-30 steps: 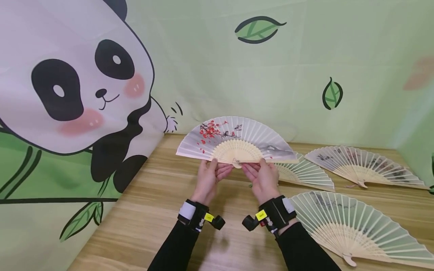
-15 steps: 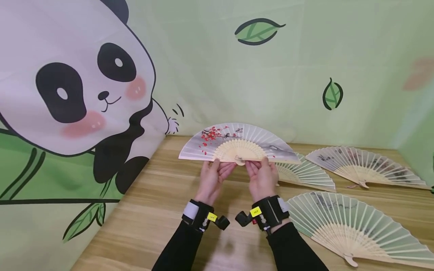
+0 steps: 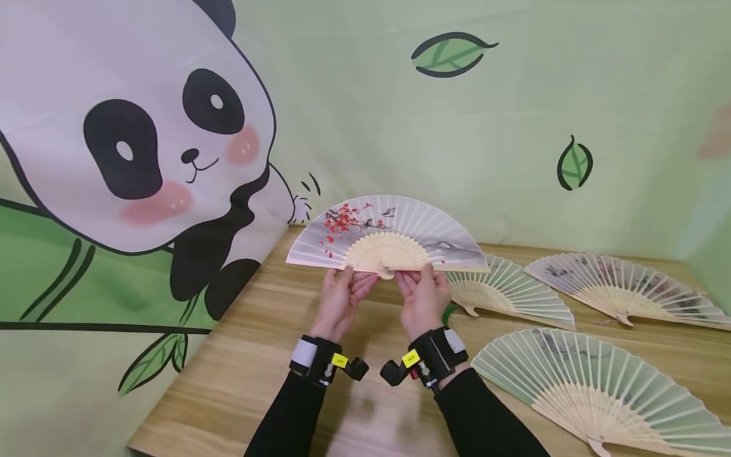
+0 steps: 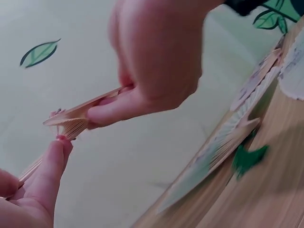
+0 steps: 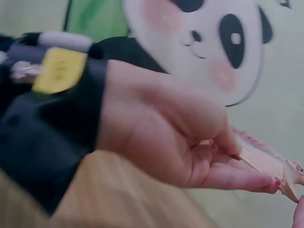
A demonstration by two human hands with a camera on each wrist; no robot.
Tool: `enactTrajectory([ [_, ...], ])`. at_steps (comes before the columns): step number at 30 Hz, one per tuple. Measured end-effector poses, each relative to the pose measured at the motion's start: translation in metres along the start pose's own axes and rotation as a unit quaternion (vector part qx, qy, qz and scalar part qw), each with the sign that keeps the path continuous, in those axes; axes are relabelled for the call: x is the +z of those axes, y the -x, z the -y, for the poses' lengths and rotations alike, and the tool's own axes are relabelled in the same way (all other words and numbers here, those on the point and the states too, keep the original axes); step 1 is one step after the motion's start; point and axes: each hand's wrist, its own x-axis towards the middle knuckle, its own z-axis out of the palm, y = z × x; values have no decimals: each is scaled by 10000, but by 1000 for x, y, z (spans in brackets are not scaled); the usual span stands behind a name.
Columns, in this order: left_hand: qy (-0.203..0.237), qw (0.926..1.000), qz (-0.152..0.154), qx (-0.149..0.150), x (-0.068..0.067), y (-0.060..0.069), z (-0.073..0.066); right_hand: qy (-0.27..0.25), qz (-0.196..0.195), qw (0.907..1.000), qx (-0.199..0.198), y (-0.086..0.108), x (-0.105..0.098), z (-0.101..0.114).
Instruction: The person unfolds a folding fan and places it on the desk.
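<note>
A spread folding fan (image 3: 388,231), lilac-grey with a red blossom branch and a pale wooden lattice, is raised above the table with its leaf upward. My left hand (image 3: 334,303) pinches its lower edge left of the pivot, thumb in front and fingers beneath. Right of the pivot, my right hand (image 3: 421,301) pinches the same edge in the same way. From the left wrist view, the fan's ribs (image 4: 73,127) appear nearly edge-on between both hands. In the right wrist view, my left hand (image 5: 166,128) holds the ribs; only a fingertip of my right hand (image 5: 299,214) shows.
Three more spread fans lie at the right: a small pale green one (image 3: 514,289), a grey floral one (image 3: 622,292) behind, and a large green one (image 3: 605,387) in front. A green tassel (image 3: 449,312) lies by my right hand. A panda-print cloth (image 3: 365,127) backs the table (image 3: 228,393).
The fan tipped back slightly, then came more upright again, and has shifted left along with both hands. The view has turned slightly left. Both grips stay the same.
</note>
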Motion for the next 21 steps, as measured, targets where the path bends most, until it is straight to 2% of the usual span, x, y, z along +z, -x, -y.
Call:
enactTrajectory([
  [5,-103,9996,-145,-197,-31,-5,-13,461,283,9984,179,5,-1,-23],
  [11,-330,9962,-177,-788,-68,-9,-28,609,243,9944,832,14,-5,-46],
  [15,-255,9948,-175,-970,-92,-6,-37,570,261,9905,1226,19,-1,-64],
  [21,-131,9915,-117,-1290,-109,-3,-43,489,89,9883,1441,17,0,-79],
])
